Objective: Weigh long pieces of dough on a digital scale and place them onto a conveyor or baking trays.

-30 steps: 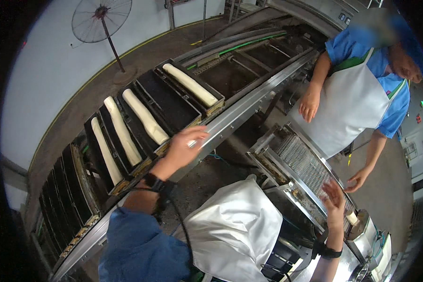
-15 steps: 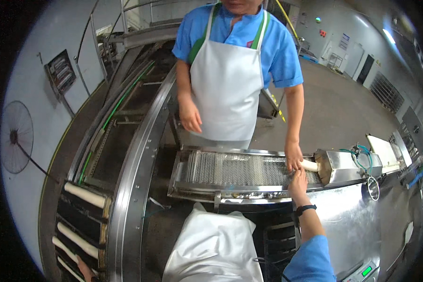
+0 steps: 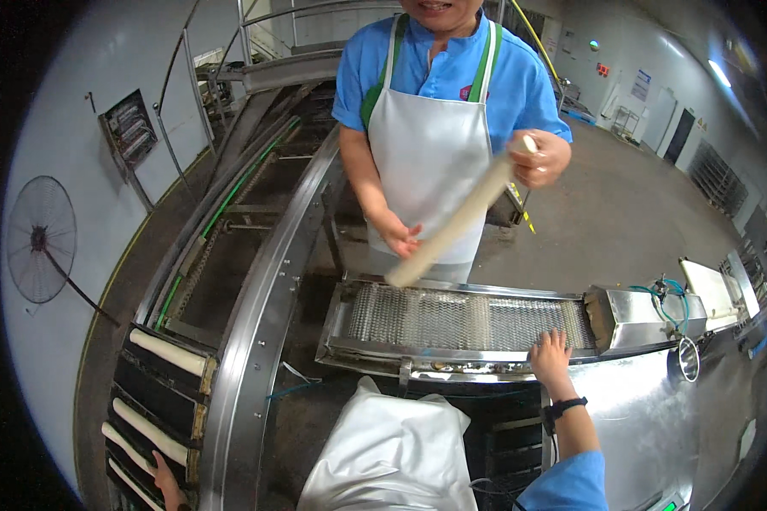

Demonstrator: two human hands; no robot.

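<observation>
My right hand (image 3: 554, 358) is open, fingers spread over the near rim of a mesh conveyor (image 3: 418, 319), with nothing in it. At the lower left, my left hand (image 3: 169, 485) is partly visible; its fingers are stretched out beside the long pale dough rolls (image 3: 149, 430) lying in dark trays. Whether it touches a roll is hard to tell. Across the conveyor, a co-worker in a white apron (image 3: 435, 140) holds up another long dough roll (image 3: 452, 223), blurred by motion, in one hand (image 3: 541, 160). The co-worker's other hand (image 3: 398, 234) is near its lower end.
A steel box-shaped outlet (image 3: 648, 319) with green tubing stands at the conveyor's right end. Below it is a shiny steel table (image 3: 631, 417). A steel rail (image 3: 273, 272) runs between the conveyor and the tray line. A fan (image 3: 41, 243) stands by the left wall.
The co-worker has lifted the dough roll off the conveyor at the outlet and swung it up and left. My right hand has drawn back to the near rim. The view has shifted slightly.
</observation>
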